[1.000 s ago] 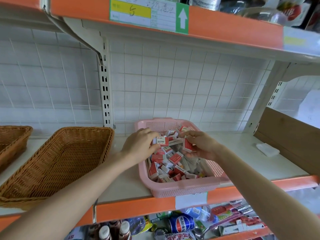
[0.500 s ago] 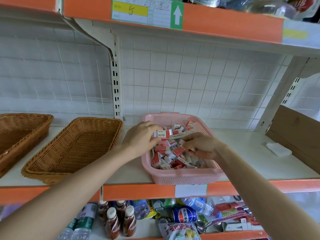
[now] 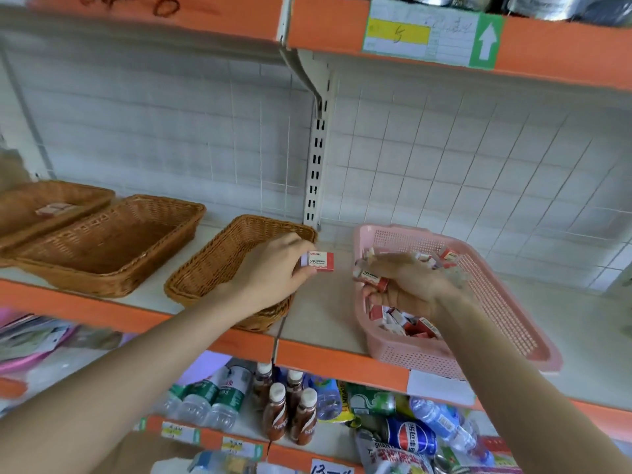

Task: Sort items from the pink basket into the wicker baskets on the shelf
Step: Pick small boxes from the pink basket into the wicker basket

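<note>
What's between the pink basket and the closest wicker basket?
Only bare shelf, seen in the head view; the left hand holds a small box above that gap.

2B is printed on the red box [image 3: 320, 261] and the tilted box [image 3: 372, 277]; 5 on the yellow shelf label [image 3: 398, 32], upper right.

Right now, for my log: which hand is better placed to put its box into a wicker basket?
Left. The left hand pinches a 2B box beside the nearest wicker basket; the right hand grips another box over the pink basket, farther off.
</note>
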Demonstrator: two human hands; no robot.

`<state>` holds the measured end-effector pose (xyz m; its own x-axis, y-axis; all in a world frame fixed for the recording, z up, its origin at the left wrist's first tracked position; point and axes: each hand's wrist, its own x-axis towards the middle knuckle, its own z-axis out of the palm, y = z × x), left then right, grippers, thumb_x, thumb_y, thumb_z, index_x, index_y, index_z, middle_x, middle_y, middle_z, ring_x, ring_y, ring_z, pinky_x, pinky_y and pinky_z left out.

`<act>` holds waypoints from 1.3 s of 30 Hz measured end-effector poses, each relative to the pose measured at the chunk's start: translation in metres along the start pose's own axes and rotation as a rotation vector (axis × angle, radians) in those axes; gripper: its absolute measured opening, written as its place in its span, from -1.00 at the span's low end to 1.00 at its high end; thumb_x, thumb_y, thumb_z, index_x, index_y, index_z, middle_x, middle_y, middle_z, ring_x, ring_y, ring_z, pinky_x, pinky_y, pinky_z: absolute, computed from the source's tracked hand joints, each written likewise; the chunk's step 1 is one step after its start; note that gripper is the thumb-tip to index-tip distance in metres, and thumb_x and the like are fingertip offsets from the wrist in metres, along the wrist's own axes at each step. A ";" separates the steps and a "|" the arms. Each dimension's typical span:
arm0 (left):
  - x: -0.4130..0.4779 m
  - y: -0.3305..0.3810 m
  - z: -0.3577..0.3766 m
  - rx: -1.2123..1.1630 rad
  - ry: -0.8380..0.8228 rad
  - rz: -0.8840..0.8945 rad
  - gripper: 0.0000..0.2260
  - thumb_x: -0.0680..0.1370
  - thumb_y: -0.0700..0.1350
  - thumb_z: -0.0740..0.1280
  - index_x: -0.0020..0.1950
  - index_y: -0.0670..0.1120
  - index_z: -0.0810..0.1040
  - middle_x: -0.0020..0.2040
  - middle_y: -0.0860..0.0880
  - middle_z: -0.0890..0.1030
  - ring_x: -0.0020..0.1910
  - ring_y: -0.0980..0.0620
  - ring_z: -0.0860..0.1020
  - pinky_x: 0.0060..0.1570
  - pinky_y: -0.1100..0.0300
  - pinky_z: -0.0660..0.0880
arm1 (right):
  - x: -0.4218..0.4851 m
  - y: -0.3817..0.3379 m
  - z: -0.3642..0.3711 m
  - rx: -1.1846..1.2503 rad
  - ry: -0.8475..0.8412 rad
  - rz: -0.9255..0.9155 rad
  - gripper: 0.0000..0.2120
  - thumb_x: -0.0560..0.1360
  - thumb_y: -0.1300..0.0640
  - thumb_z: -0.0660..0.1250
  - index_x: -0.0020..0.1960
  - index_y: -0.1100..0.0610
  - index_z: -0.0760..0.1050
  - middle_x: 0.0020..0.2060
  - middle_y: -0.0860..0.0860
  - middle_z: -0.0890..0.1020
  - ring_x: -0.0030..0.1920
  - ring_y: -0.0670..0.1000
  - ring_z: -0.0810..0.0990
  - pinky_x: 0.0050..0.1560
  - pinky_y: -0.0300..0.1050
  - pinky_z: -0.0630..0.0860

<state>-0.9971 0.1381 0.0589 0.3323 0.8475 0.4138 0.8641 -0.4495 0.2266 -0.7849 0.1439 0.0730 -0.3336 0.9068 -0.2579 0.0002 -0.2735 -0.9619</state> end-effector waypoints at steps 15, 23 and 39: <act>-0.128 -0.200 -0.088 0.058 0.060 -0.222 -0.70 0.54 -0.05 0.31 0.25 -0.09 0.51 0.16 -0.07 0.51 0.18 -0.07 0.46 0.03 0.13 0.35 | 0.089 0.030 0.252 -0.758 0.121 -0.383 -0.84 0.40 0.33 0.37 -0.20 0.09 0.49 -0.39 -0.06 0.54 -0.35 -0.04 0.50 -0.30 -0.17 0.42; -0.198 -0.299 -0.130 0.065 0.074 -0.381 -0.71 0.56 -0.06 0.30 0.25 -0.12 0.51 0.13 -0.10 0.51 0.11 -0.11 0.49 0.00 0.08 0.44 | 0.123 0.052 0.370 -0.921 0.106 -0.627 -0.85 0.50 0.19 0.32 0.02 0.25 0.56 -0.11 0.05 0.55 -0.01 0.05 0.50 -0.18 -0.32 0.27; -0.234 -0.409 -0.156 0.116 0.146 -0.556 -0.73 0.57 -0.04 0.27 0.23 -0.11 0.50 0.13 -0.07 0.51 0.10 -0.06 0.49 -0.08 0.13 0.41 | 0.209 0.051 0.474 -0.966 0.025 -0.704 -0.83 0.47 0.18 0.31 -0.19 0.28 0.56 -0.29 0.13 0.60 -0.21 0.10 0.53 -0.16 -0.07 0.43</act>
<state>-1.4868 0.0796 0.0068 -0.2316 0.8957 0.3796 0.9321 0.0927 0.3500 -1.3016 0.1670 0.0137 -0.5262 0.7697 0.3616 0.5370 0.6305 -0.5605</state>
